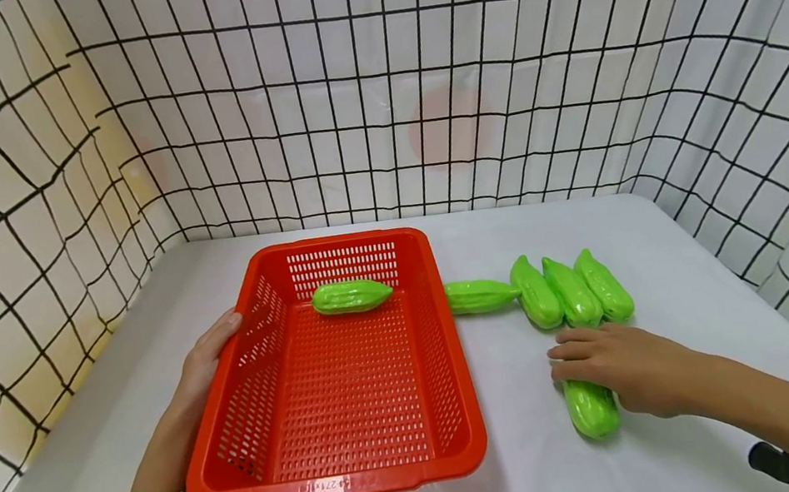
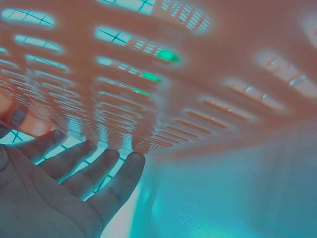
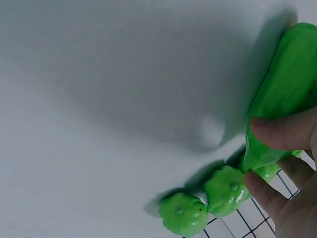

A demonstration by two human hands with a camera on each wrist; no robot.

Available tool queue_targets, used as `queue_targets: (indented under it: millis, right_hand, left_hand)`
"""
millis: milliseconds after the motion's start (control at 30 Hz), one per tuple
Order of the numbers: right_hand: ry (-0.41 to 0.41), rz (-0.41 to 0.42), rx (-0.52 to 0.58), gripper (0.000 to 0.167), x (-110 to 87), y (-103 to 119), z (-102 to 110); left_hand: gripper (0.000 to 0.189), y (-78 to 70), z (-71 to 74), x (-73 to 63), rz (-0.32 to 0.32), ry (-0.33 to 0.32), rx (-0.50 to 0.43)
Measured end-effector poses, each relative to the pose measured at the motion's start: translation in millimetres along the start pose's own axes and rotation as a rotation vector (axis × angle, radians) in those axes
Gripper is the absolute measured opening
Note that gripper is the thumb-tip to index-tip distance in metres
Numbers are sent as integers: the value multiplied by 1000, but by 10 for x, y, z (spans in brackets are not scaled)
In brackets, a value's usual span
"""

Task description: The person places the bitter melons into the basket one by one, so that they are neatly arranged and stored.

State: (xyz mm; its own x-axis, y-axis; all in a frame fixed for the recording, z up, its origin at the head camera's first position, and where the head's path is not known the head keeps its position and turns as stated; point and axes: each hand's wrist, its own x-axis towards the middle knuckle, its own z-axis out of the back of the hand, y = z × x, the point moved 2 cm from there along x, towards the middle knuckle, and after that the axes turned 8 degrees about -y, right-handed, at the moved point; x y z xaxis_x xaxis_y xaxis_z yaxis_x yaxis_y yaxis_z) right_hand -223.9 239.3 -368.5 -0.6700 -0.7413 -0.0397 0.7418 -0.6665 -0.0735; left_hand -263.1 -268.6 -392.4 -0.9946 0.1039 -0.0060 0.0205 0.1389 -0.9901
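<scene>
A red plastic basket (image 1: 356, 403) with slotted walls holds one glossy, ridged green toy gourd (image 1: 352, 296) near its far wall. At the basket's left side is my left hand (image 1: 194, 383). In the left wrist view, its fingers (image 2: 126, 183) are extended and spread against the slotted outer wall. My right hand (image 1: 627, 365) holds another green toy gourd (image 1: 592, 411) on the right of the table. The right wrist view shows the thumb (image 3: 282, 131) on one side of that gourd and fingers on the other. Part of it is hidden under the hand.
Three green toy gourds (image 1: 571, 288) lie side by side just beyond my right hand. Another gourd (image 1: 480, 295) lies crosswise between them and the basket's right wall. A black wire grid (image 1: 371, 81) surrounds the white table (image 1: 531, 462) at the back and sides.
</scene>
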Motion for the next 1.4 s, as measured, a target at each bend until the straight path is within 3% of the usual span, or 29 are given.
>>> queue_targets:
  millis: [467,700,867,1133,1400]
  right_hand:
    - [-32,17,-14,72,3,24,67]
    - [-103,43,2,69,6,45,141]
    - [-156,96,29,65,62,87,247]
    - [-155,107,61,65,181,160,434]
    - [-271,131,81,61,310,244,660]
  left_hand:
    - [61,-2,-10,-7,29,-31,-13]
    - [50,12,-23,5,1,23,-48]
    - [53,8,-14,1,8,8,-43]
    - [51,5,-10,-8,-7,18,-32]
    - [48,3,-9,-10,-16,33,-46]
